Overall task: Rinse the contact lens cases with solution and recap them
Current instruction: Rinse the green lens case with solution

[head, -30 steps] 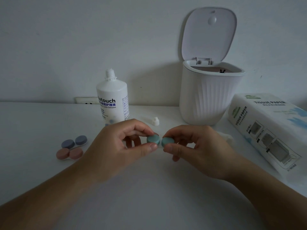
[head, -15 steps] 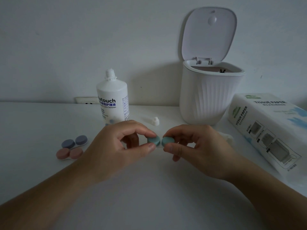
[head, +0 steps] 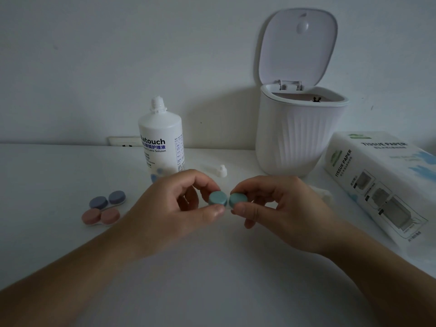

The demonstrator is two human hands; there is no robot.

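A teal contact lens case with both caps on is held above the table's middle. My left hand pinches its left cap between thumb and fingers. My right hand pinches the right cap the same way. Left of my hands a purple case and a pink case lie capped on the white table. Behind my left hand the white solution bottle stands upright with its nozzle bare, and its small white cap lies to its right.
A white ribbed bin with its lid flipped up stands at the back right. A tissue paper pack lies along the right edge. A crumpled white tissue shows behind my right hand. A wall socket sits behind the bottle.
My left fingers have shifted slightly round the left cap. The teal case and my right hand stay in the same place.
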